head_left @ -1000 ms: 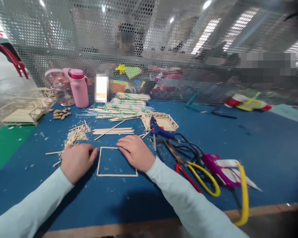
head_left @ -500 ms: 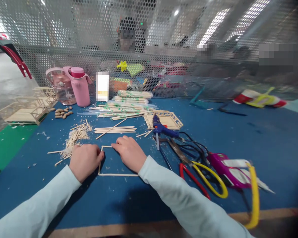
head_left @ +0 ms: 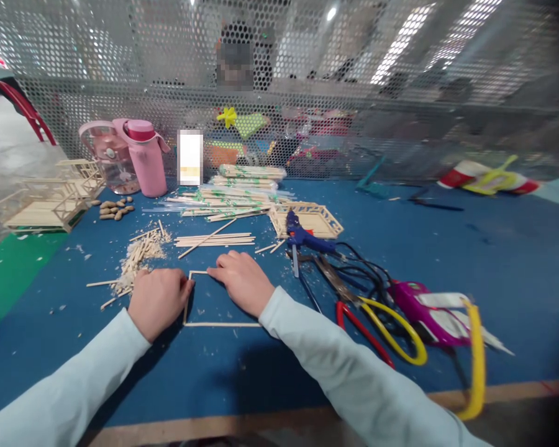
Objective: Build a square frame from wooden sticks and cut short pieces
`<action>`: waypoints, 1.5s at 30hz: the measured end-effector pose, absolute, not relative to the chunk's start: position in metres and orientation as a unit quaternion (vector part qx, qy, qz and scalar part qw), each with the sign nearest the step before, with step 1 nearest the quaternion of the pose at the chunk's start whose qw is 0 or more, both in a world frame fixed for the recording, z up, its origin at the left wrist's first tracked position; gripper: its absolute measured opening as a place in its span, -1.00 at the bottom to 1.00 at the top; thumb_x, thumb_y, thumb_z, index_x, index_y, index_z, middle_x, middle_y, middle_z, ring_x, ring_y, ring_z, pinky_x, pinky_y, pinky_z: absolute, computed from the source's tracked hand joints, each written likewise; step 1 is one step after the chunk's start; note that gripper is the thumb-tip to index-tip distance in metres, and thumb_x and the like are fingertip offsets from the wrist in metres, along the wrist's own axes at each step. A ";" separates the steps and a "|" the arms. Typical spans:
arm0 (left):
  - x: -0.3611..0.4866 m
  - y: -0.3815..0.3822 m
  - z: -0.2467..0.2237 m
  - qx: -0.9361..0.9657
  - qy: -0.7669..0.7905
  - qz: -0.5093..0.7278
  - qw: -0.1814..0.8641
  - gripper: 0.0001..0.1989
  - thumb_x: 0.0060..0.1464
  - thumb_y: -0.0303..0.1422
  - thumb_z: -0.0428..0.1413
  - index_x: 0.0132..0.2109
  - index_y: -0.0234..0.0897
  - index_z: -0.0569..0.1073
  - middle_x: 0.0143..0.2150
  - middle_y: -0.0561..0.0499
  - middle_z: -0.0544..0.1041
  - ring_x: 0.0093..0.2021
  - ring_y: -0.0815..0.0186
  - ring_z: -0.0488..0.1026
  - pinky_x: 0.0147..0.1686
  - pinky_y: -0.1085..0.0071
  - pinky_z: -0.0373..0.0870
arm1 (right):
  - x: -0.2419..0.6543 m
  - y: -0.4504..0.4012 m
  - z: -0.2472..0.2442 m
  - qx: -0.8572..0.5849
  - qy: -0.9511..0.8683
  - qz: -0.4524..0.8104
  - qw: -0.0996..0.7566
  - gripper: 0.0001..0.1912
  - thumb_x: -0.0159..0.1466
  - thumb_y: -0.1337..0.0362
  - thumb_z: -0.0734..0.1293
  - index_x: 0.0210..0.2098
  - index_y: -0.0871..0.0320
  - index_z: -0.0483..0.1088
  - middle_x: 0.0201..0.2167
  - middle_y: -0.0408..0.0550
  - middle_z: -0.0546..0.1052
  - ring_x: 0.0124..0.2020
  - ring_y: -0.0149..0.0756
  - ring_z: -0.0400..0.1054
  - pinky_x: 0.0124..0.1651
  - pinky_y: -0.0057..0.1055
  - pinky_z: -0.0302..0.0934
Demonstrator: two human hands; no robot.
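Stick frame [head_left: 221,324] is laid flat on the surface [head_left: 168,385], between the two hands, its near side running left to right. Its left side is met by the left hand [head_left: 161,301], its far side by the right hand [head_left: 243,280]; neither is clearly nearer. Thumb and fingers of each hand are narrowed onto a stick; the frame's right side is hidden by the right arm

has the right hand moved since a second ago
Yes: judged against the blue glue gun, the right hand has shifted left, along the far side of the wooden stick frame.
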State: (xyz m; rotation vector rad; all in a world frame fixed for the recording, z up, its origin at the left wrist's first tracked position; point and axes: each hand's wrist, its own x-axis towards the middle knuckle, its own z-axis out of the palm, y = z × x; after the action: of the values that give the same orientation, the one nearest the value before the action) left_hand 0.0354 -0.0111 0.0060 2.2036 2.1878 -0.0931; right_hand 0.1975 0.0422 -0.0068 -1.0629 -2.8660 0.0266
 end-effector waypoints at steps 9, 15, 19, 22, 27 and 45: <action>0.035 -0.010 0.008 0.709 0.704 -0.033 0.025 -0.58 0.12 -0.18 -0.18 -0.42 -0.25 0.49 -0.43 -0.17 0.57 -0.34 0.06 0.51 -0.37 0.25 0.25 | 0.197 0.043 -0.007 -0.342 -0.939 -0.003 0.045 -0.74 0.30 0.34 0.15 -0.19 0.09 0.46 -0.34 -0.01 0.44 -0.28 -0.27 0.17 -0.35 -0.33 -0.10; 0.034 -0.010 0.006 0.709 0.704 -0.034 0.024 -0.57 0.12 -0.16 -0.19 -0.41 -0.25 0.50 -0.42 -0.16 0.57 -0.34 0.06 0.51 -0.37 0.25 0.26 | 0.194 0.042 -0.011 -0.338 -0.940 -0.004 0.049 -0.75 0.29 0.34 0.16 -0.22 0.11 0.47 -0.33 0.00 0.44 -0.26 -0.25 0.19 -0.35 -0.33 -0.08; 0.032 -0.011 0.006 0.712 0.701 -0.031 0.021 -0.56 0.12 -0.15 -0.19 -0.39 -0.24 0.50 -0.40 -0.15 0.58 -0.32 0.07 0.51 -0.37 0.27 0.24 | 0.198 0.048 -0.008 -0.328 -0.942 0.015 0.072 -0.75 0.26 0.39 0.18 -0.18 0.15 0.46 -0.32 0.01 0.47 -0.25 -0.25 0.22 -0.30 -0.34 0.01; 0.028 -0.012 0.007 0.720 0.693 -0.031 0.027 -0.53 0.14 -0.13 -0.22 -0.38 -0.24 0.50 -0.41 -0.14 0.57 -0.34 0.08 0.50 -0.39 0.29 0.23 | 0.221 0.054 0.010 -0.356 -0.914 0.032 0.192 -0.69 0.25 0.45 0.15 -0.06 0.22 0.39 -0.21 0.04 0.48 -0.20 -0.26 0.26 -0.16 -0.35 0.10; 0.022 -0.018 0.011 0.728 0.685 0.001 0.014 -0.56 0.14 -0.11 -0.19 -0.32 -0.20 0.51 -0.36 -0.11 0.58 -0.30 0.11 0.48 -0.37 0.29 0.21 | 0.271 0.041 0.033 -0.466 -0.802 0.132 0.349 -0.75 0.22 0.36 0.20 -0.15 0.20 0.42 -0.29 -0.03 0.52 -0.32 -0.35 0.35 -0.24 -0.43 0.19; 0.083 0.037 0.010 0.857 0.515 -0.028 0.001 -0.67 0.11 -0.32 -0.10 -0.24 -0.28 0.55 -0.28 -0.17 0.55 -0.24 0.13 0.49 -0.30 0.33 0.30 | 0.254 0.020 -0.022 -0.554 -0.769 0.223 0.226 -0.90 0.04 0.35 0.38 -0.58 0.20 0.44 -0.67 -0.20 0.41 -0.61 -0.49 0.21 -0.48 -0.55 0.05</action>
State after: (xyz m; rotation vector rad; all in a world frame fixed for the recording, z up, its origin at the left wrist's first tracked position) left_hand 0.0835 0.0374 0.0103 2.6894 1.6163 -0.0867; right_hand 0.2544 0.0201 -0.0218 -1.5285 -2.1215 0.6137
